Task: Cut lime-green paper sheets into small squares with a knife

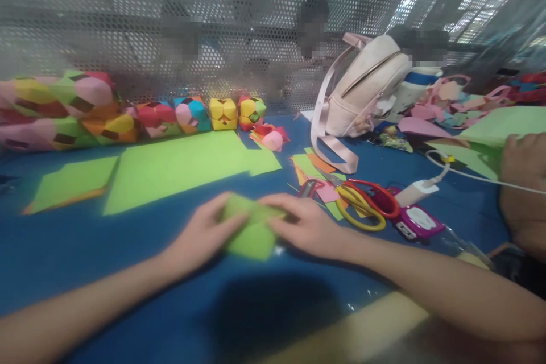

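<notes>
Between my two hands is a small piece of green paper (pixel 251 239), blurred and held just over the blue table (pixel 179 307). My left hand (pixel 209 224) pinches its left edge, thumb on top. On the other side my right hand (pixel 305 224) grips the upper right part, its fingertips partly hidden behind the sheet. Whether the paper has a fold across it I cannot tell for certain. Beyond my hands lies a large green sheet (pixel 179 168), with a smaller green stack (pixel 72 182) to its left.
Folded paper balls (pixel 157 119) line the back left. Scissors (pixel 362 205) with red and yellow handles rest right of my hands, near a purple device (pixel 420 222) and white cable (pixel 482 176). A pale backpack (pixel 362 85) stands behind. Another person's hand (pixel 524 182) is at far right.
</notes>
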`<state>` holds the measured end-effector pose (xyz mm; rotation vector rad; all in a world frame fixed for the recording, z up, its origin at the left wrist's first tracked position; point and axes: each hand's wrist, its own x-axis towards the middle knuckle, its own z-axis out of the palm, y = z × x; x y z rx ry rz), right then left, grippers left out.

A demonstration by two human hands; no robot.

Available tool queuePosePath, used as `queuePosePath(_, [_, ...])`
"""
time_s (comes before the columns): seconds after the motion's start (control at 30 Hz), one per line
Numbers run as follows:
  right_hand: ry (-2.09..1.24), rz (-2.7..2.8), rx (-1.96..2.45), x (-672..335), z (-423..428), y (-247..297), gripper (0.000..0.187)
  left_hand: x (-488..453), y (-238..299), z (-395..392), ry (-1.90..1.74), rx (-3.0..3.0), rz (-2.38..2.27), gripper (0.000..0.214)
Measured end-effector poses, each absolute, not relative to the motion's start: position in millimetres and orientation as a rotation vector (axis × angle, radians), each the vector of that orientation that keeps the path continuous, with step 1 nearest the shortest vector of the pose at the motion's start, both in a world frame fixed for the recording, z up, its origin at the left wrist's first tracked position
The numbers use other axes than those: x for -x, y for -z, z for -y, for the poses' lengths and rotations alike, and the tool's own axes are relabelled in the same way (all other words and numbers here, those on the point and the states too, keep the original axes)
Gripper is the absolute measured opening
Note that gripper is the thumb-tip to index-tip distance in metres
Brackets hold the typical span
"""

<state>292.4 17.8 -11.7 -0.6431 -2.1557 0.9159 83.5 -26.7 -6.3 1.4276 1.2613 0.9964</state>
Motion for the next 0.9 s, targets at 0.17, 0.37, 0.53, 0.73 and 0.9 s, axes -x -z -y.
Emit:
queuePosePath(0.17, [-1.101, 1.966, 0.814, -294, -26, 9, 0.029, -84, 10, 21, -0.978, -1.238, -1.157, 0.042])
queuePosePath(0.37, [-1.362, 1.843, 0.93, -292, -32, 11, 0.031, -83, 13, 17, -0.912, -1.298, -1.164, 0.046])
queuePosePath(0.53, [-1.41, 1.74, 0.974, -296, -34, 4, 0.029, -86, 12, 16, -0.901, -1.289, -1.109, 0.052])
queuePosePath(0.73, [-1.417, 1.679, 1.035, -298, -39, 6, 0.026, -79, 15, 17, -0.817, -1.3, -1.078, 0.051])
queuePosePath(0.9, [-1.583, 1.56, 0.986, -294, -39, 9, 0.023, -72, 16, 19, -0.783, -1.311, -1.047, 0.051])
